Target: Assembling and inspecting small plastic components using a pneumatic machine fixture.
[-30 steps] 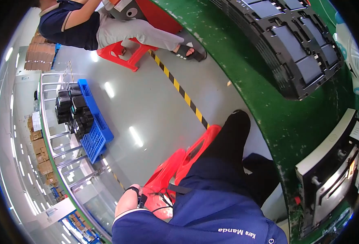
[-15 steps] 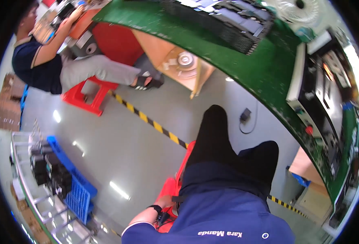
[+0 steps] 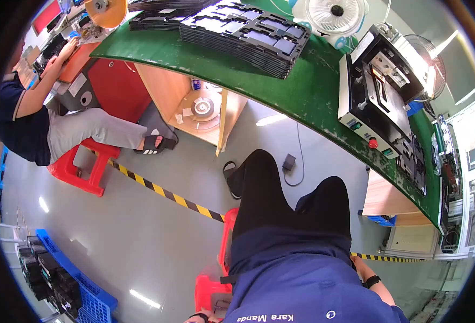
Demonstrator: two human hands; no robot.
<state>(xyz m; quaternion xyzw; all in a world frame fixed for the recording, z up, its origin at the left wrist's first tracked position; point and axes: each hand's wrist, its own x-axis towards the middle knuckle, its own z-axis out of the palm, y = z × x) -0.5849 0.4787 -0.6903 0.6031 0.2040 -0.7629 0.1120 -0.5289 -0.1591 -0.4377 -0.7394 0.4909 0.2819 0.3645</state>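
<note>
I am sitting over a red plastic stool [image 3: 208, 288] that shows left of my hip. At the lower edge, my left hand [image 3: 209, 313] is beside the stool, mostly cut off by the frame; its fingers cannot be made out. My right hand [image 3: 360, 265] is down by my right hip, a black band on its wrist. Its fingers are largely hidden behind my clothing, so its grip cannot be told. Both hands are away from the green-topped workbench [image 3: 323, 97] ahead of me.
On the bench are stacked black trays [image 3: 248, 40], a white fan [image 3: 334, 13] and a black-and-white machine [image 3: 380, 97] with a red knob. A co-worker [image 3: 30, 113] sits far left on another red stool [image 3: 84, 169]. A black adapter [image 3: 288, 162] and blue pallet [image 3: 89, 296] are on the floor.
My view has shifted, bringing more of the bench top into sight. My left hand now appears lower, near the bottom edge. My right hand has come into view by my right hip.
</note>
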